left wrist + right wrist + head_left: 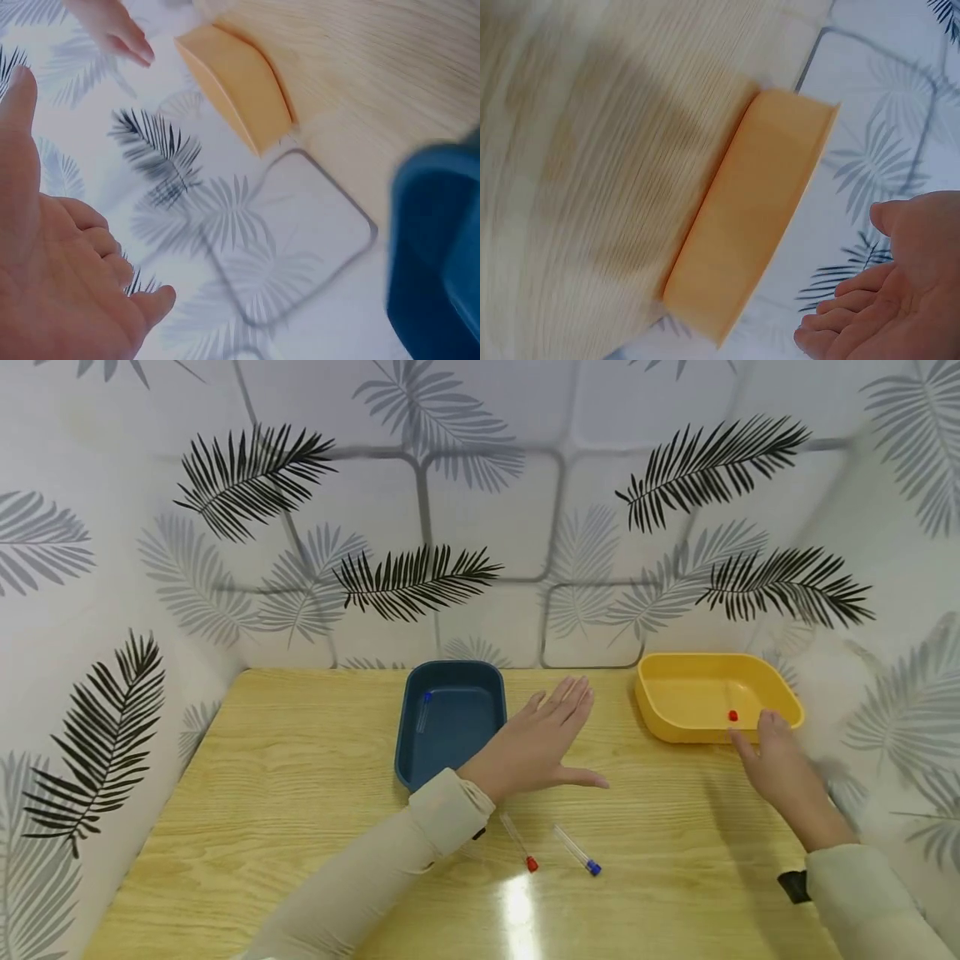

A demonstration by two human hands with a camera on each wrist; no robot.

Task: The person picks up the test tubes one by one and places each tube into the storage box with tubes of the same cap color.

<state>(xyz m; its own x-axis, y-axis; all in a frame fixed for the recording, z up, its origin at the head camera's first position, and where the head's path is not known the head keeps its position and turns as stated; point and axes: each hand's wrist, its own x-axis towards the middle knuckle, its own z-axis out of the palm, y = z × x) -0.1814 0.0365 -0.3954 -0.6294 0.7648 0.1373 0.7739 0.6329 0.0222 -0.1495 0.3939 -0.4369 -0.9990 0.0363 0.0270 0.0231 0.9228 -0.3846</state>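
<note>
My left hand (538,739) hovers beside the right rim of a navy blue tray (400,735), fingers extended, thumb spread, holding nothing. In the left wrist view its palm is bare. Over the near right rim of a yellow tray (675,733) is my right hand (783,777), thumb apart from the fingers and palm bare in the right wrist view. A red cap (733,716) shows inside the yellow tray. A clear tube with a blue cap (427,697) lies in the blue tray. On the table are a red-capped tube (517,842) and a blue-capped tube (577,850).
The wood-grain table (300,752) runs back to a wall covering (487,527) with a leaf pattern, which also rises at both sides. My left sleeve (375,877) crosses over the front of the table, hiding part of it.
</note>
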